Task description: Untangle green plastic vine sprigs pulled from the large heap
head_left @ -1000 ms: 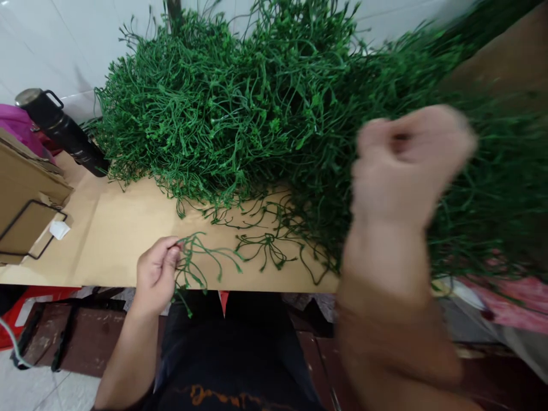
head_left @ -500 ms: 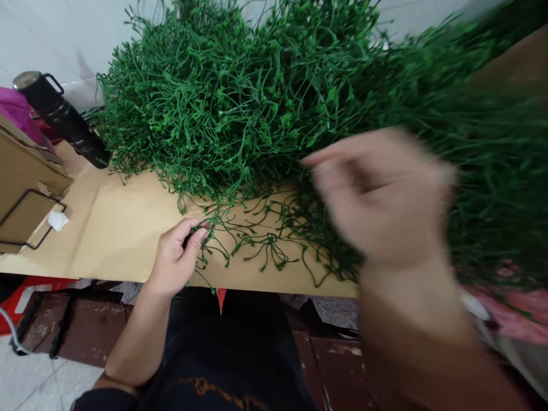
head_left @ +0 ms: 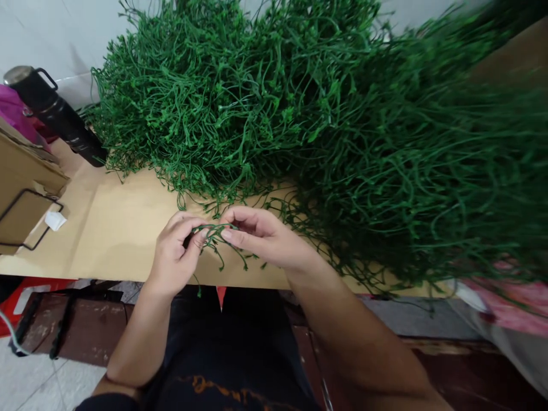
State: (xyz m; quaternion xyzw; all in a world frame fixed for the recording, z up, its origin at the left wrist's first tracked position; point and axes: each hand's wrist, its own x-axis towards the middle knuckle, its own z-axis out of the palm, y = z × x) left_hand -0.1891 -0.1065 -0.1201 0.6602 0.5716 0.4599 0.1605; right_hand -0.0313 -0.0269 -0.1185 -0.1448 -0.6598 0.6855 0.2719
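Observation:
Near the table's front edge my left hand (head_left: 175, 248) pinches a small green plastic sprig (head_left: 216, 237) between thumb and fingers. My right hand (head_left: 261, 234) is just to its right, thumb and fingertips closed on the same sprig. Thin stems dangle below the fingertips over the brown paper. Behind both hands rises a large heap of green plastic stems (head_left: 240, 108) with small budded tips, spreading far to the right. Loose stems from it lie close to my right hand.
A black flask (head_left: 60, 120) leans at the left beside the heap. Left of it are a cardboard box (head_left: 25, 177) and a black wire frame with a white scrap (head_left: 55, 220). Brown paper (head_left: 124, 228) covers the table. Pink cloth (head_left: 518, 305) lies at the right edge.
My right hand has come from the heap on the right to the sprig at my left hand. My left hand has stayed nearly in place.

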